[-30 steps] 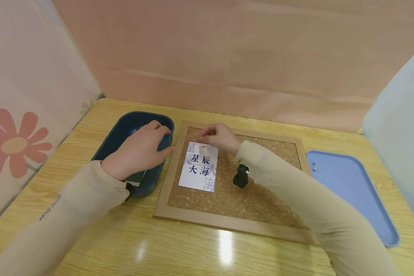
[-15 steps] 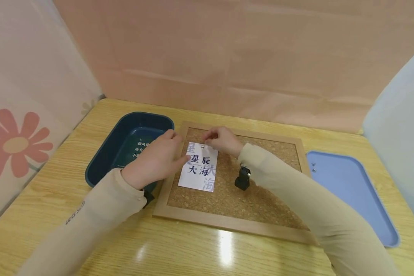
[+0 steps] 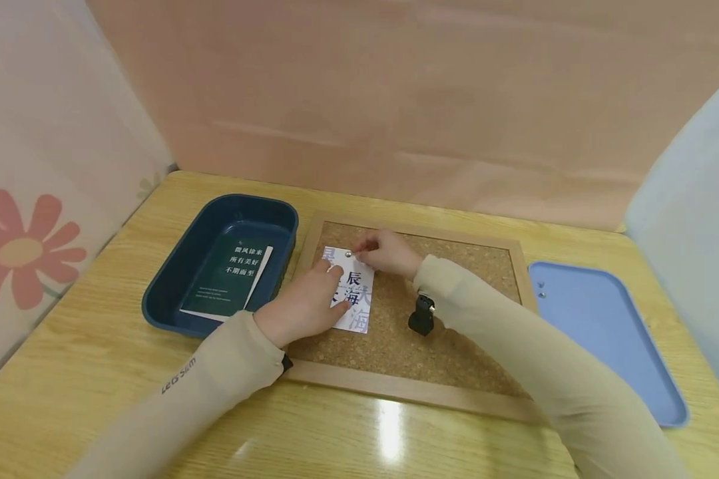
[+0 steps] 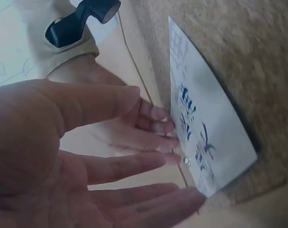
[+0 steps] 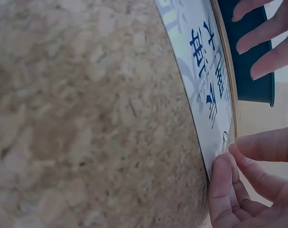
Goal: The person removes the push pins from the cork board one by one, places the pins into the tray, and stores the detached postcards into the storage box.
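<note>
A white card [image 3: 359, 313] with dark Chinese lettering lies on the framed corkboard [image 3: 419, 352], toward its left side. At the card's top edge sits a small silver push pin [image 3: 349, 254]. My right hand [image 3: 389, 251] has its fingers curled, fingertips right beside the pin; I cannot tell whether they grip it. In the right wrist view, thumb and index finger meet close to the pin [image 5: 226, 137]. My left hand [image 3: 305, 303] is over the card's left part and hides some lettering. Its fingers [image 4: 125, 166] extend loosely toward the card in the left wrist view.
Left of the board stands a dark blue bin [image 3: 162, 319] with a green card [image 3: 224, 279] and a white-edged sheet beneath it. A light blue tray [image 3: 605, 346] with small silver pins [image 3: 542, 289] is at the right. A paper-covered wall [image 3: 395, 113] closes off the back.
My left hand has moved right from over the bin to the card, uncovering the green card. The right fingertips have come slightly down, closer to the pin.
</note>
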`<move>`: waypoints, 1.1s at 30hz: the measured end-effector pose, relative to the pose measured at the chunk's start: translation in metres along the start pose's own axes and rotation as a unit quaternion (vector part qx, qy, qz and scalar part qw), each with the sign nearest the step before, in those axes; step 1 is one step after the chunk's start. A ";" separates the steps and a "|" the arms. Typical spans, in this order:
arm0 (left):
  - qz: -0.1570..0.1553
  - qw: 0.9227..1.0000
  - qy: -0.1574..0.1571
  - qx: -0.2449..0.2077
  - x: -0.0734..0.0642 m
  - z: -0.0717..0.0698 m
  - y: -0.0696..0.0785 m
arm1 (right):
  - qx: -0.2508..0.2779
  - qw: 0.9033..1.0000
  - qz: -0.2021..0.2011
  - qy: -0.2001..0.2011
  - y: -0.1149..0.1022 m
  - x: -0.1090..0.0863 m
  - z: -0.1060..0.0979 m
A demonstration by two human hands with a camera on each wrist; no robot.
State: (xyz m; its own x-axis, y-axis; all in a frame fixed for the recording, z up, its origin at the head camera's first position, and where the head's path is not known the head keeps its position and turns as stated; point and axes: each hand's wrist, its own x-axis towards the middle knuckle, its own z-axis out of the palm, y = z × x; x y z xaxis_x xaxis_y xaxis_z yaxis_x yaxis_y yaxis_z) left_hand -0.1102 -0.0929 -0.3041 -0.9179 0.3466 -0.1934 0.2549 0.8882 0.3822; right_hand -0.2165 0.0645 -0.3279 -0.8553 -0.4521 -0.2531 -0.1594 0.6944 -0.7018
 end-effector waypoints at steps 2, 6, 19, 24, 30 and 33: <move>-0.003 1.000 -0.015 0.008 0.002 0.003 0.002 | -0.011 1.000 -0.002 0.003 -0.001 0.000 0.000; -0.012 0.999 -0.047 0.001 0.005 0.009 0.004 | -0.020 1.000 0.005 0.007 -0.002 0.001 0.001; -0.015 0.998 -0.061 0.002 0.011 0.019 0.001 | -0.016 1.000 -0.019 0.014 0.003 0.008 0.005; -0.005 0.997 -0.070 0.015 0.015 0.020 0.003 | -0.029 0.999 -0.027 0.018 -0.001 0.011 0.007; -0.010 0.997 -0.070 0.019 0.016 0.022 0.003 | -0.057 0.998 -0.023 0.014 -0.009 0.018 0.008; -0.010 0.998 -0.063 0.030 0.018 0.024 0.006 | -0.062 0.998 -0.025 0.009 -0.006 0.020 0.006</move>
State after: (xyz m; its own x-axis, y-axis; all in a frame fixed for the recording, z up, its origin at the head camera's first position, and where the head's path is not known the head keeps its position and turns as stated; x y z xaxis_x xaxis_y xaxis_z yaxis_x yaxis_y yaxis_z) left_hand -0.1183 -0.0743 -0.3270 -0.8787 0.3598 -0.3137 0.2576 0.9107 0.3229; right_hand -0.2298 0.0480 -0.3323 -0.8533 -0.4790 -0.2062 -0.2617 0.7353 -0.6252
